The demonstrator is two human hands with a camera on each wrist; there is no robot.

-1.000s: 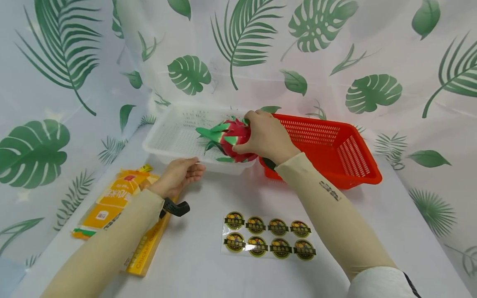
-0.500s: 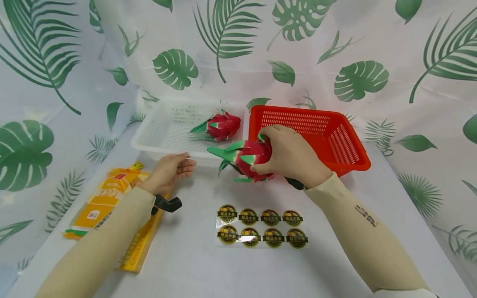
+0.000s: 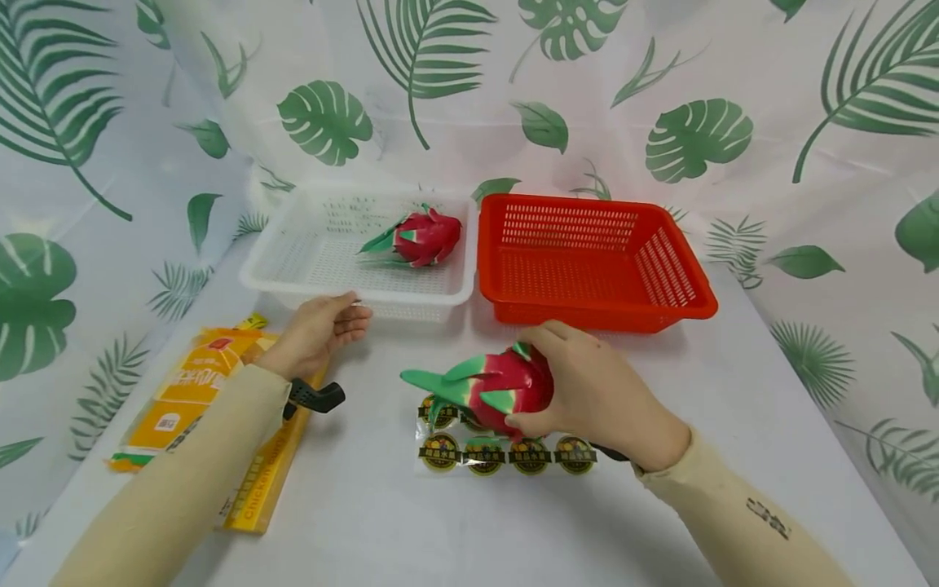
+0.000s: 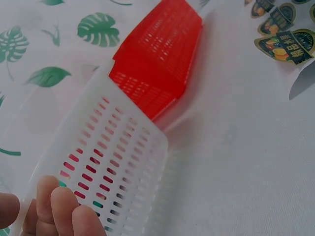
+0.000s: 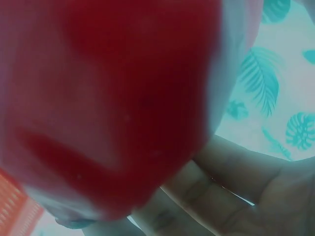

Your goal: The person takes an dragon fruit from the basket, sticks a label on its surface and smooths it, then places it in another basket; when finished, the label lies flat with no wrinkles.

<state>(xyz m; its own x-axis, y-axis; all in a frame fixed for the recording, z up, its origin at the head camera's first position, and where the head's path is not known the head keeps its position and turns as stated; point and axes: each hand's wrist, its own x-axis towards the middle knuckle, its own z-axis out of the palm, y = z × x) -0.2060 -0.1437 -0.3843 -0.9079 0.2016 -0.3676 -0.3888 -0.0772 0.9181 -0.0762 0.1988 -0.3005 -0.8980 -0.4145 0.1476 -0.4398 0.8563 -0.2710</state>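
Note:
My right hand (image 3: 594, 391) grips a red dragon fruit (image 3: 524, 383) with green leaf tips pointing left, above the front of the table. In the right wrist view the dragon fruit (image 5: 128, 108) fills much of the picture, with fingers (image 5: 236, 167) curled against it. Below it lies a clear sheet of round black-and-gold stickers (image 3: 530, 456), partly hidden. At the front rim of the white basket (image 3: 411, 297) is my left hand (image 3: 315, 334); in the left wrist view the rim runs between thumb and curled fingers (image 4: 64, 209). A second dragon fruit (image 3: 433, 236) lies inside that basket.
Right of the white basket stands a red basket (image 3: 594, 306), nothing visible in it. An orange food package (image 3: 191, 383) and a yellow box (image 3: 257, 493) lie at the left, partly under my left forearm. A leaf-printed cloth (image 3: 469, 147) rises behind.
My right hand has brought the dragon fruit out of the white basket, toward me and over the stickers. The second dragon fruit has come into sight. My left hand stays at the rim.

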